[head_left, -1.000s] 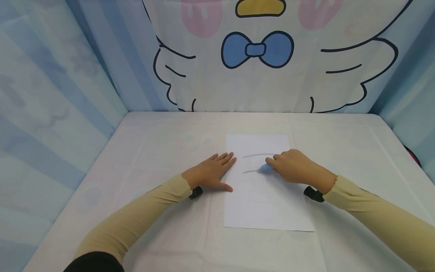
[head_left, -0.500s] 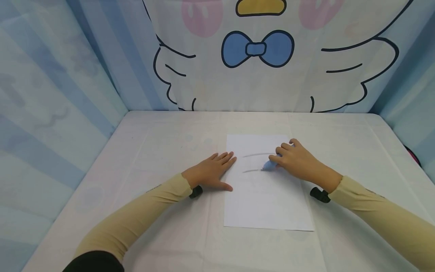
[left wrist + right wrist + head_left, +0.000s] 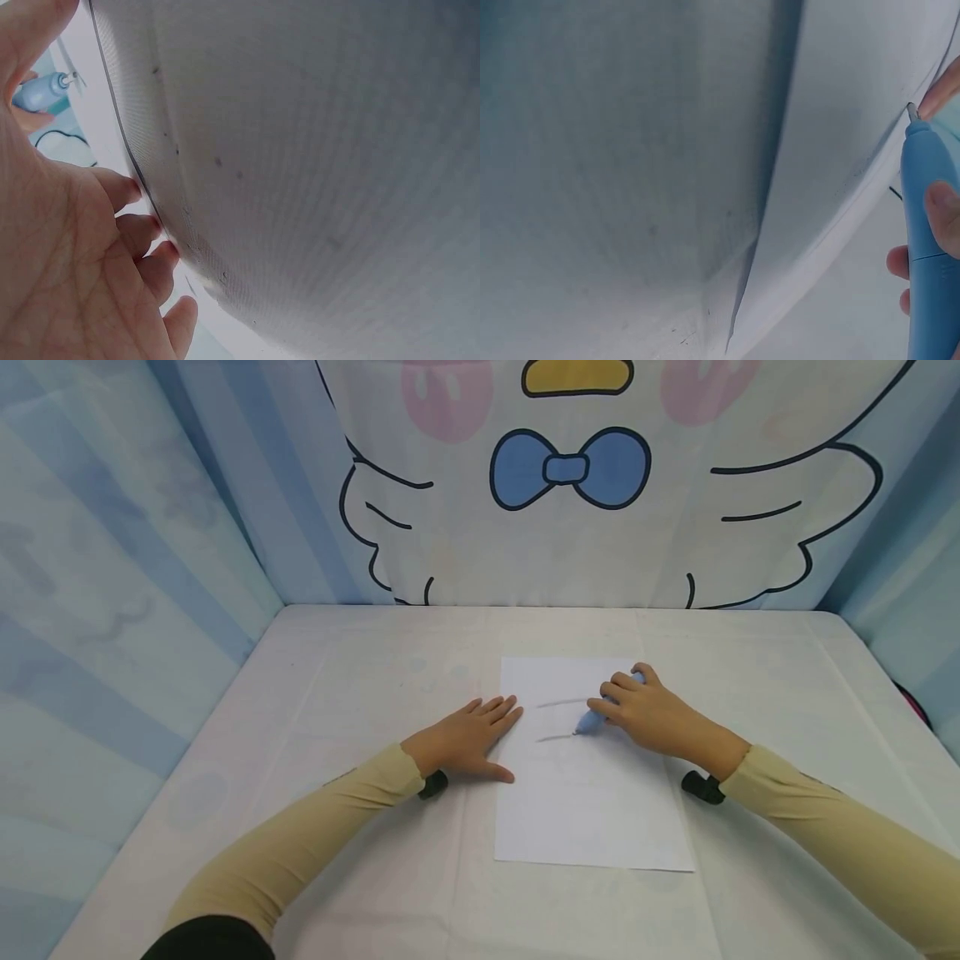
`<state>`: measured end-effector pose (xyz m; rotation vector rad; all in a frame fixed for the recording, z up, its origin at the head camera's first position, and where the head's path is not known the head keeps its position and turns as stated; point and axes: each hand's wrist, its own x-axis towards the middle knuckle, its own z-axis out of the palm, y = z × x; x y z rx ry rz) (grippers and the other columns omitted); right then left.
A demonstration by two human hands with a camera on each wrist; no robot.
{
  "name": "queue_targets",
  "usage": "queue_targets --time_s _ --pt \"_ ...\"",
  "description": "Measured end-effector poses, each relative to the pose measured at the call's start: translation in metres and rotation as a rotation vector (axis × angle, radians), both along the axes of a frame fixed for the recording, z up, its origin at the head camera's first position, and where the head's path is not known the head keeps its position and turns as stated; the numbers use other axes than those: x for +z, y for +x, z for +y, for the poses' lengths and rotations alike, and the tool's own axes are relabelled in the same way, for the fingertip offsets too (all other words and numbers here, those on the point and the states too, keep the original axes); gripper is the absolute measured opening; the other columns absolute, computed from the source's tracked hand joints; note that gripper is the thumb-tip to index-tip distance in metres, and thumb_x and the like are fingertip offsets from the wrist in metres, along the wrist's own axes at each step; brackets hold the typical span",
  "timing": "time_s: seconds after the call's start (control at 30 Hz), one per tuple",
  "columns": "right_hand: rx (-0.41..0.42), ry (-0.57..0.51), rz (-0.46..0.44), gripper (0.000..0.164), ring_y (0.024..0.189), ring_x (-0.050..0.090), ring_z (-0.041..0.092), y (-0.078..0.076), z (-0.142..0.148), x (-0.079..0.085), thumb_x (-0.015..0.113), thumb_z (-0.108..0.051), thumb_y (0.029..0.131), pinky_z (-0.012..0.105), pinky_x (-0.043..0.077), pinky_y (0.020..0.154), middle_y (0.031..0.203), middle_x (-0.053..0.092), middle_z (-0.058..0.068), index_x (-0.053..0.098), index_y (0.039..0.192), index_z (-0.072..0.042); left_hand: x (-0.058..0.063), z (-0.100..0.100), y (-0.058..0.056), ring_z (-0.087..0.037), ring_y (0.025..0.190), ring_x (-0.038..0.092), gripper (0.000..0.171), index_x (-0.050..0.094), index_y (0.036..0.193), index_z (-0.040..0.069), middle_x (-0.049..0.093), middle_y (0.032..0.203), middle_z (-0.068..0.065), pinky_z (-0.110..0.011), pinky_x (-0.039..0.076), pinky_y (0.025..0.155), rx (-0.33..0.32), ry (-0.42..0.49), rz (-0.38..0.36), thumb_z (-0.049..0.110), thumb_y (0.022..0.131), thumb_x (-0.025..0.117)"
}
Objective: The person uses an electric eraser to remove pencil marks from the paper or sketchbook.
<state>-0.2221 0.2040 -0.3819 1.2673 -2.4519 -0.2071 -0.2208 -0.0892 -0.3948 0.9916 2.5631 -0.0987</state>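
Observation:
A white sheet of paper [image 3: 585, 810] lies upright on the table. Two short grey lines are drawn on it, an upper line [image 3: 558, 702] and a lower line [image 3: 553, 738]. My right hand [image 3: 660, 718] grips a thick blue pen-like tool [image 3: 589, 722], slanted with its narrow metal tip at the right end of the lower line. The right wrist view shows the tool's smooth body [image 3: 928, 187] with the thumb on it. My left hand [image 3: 461, 739] rests with spread fingers at the sheet's left edge, fingertips over that edge; its palm [image 3: 67, 262] shows in the left wrist view.
A pale cloth covers the table [image 3: 360, 860]. Behind it hangs a curtain printed with a blue bow tie [image 3: 566, 468], and a striped blue curtain [image 3: 112, 635] stands along the left side. A black band [image 3: 703, 787] sits at my right wrist.
My right hand has shifted slightly up and tipped the blue tool, so more of its body shows; over the last half second it moved slightly left. The left hand and paper stay still.

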Motion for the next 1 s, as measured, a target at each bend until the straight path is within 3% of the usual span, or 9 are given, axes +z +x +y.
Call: queue_targets --time_s 0.13,0.37,1.0 --pt "0.002 -0.007 -0.026 0.028 0.094 0.055 0.025 -0.0018 -0.0012 -0.0017 0.072 -0.014 0.081 0.056 0.041 0.087 0.098 0.064 0.007 0.065 0.108 -0.009 0.0008 0.0000 0.0000 -0.019 0.148 0.002 0.103 0.002 0.153 0.016 -0.002 0.160 -0.003 -0.041 0.007 0.121 0.001 0.002 -0.002 0.072 0.080 0.049" --pt "0.073 -0.058 -0.021 0.026 0.089 0.054 0.022 -0.0060 -0.0021 -0.0042 0.075 -0.015 0.078 0.054 0.041 0.085 0.091 0.062 0.005 0.062 0.100 -0.013 0.0014 0.0001 0.0009 -0.019 0.148 0.003 0.103 0.002 0.153 0.016 -0.002 0.160 -0.003 -0.041 0.007 0.121 0.000 0.005 -0.002 0.072 0.081 0.049" --pt "0.038 -0.082 -0.077 0.022 0.086 0.054 0.022 -0.0063 -0.0091 -0.0008 0.076 -0.016 0.078 0.054 0.041 0.084 0.088 0.063 0.005 0.067 0.098 -0.012 0.0007 0.0007 0.0011 -0.019 0.148 0.002 0.103 0.001 0.153 0.016 -0.003 0.160 -0.003 -0.041 0.006 0.121 0.001 0.010 -0.002 0.072 0.081 0.049"
